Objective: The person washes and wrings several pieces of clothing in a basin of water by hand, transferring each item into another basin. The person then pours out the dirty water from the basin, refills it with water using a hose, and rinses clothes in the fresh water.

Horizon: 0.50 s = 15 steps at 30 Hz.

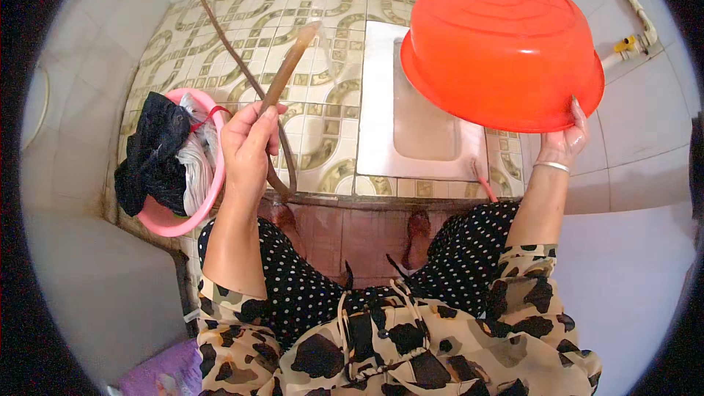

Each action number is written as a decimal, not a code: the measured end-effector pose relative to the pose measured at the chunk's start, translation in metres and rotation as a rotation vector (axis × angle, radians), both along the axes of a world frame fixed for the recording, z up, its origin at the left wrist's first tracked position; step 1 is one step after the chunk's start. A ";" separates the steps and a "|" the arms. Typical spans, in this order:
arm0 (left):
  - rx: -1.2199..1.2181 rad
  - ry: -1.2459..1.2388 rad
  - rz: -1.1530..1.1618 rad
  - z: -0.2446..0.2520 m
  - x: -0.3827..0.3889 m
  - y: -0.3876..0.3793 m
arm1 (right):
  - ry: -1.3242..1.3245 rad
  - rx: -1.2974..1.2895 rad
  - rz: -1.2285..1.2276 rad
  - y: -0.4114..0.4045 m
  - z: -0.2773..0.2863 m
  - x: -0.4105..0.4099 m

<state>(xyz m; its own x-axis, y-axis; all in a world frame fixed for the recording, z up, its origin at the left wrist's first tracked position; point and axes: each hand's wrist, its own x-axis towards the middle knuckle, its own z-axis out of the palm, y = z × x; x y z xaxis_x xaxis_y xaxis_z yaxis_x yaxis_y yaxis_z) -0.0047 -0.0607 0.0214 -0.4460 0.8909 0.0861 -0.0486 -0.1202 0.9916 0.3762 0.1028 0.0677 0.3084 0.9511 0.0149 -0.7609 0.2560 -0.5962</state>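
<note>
My left hand (pixel 250 140) grips a brownish, translucent rubber hose (pixel 289 71) near its end. The hose end points up and away from me, and clear water seems to run from it. My right hand (pixel 566 135) holds a red-orange plastic basin (pixel 500 60) by its near rim. The basin is turned over, with its ringed bottom facing up, and its inside is hidden. Beneath and beside it lies a white squat toilet (pixel 379 121), partly covered by the basin. The fingers of my right hand look wet.
To the left, a pink basin (pixel 212 198) holds black cloth (pixel 157 148) and white cloth (pixel 195 176). A pink-handled brush (pixel 487 188) lies at the toilet's near corner. A pipe with a yellow valve (pixel 625 44) runs along the right wall. The tiled floor (pixel 247 22) has a raised edge before my feet.
</note>
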 end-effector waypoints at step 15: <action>0.019 -0.065 0.097 0.003 -0.008 -0.001 | -0.276 0.114 0.309 0.015 -0.036 -0.067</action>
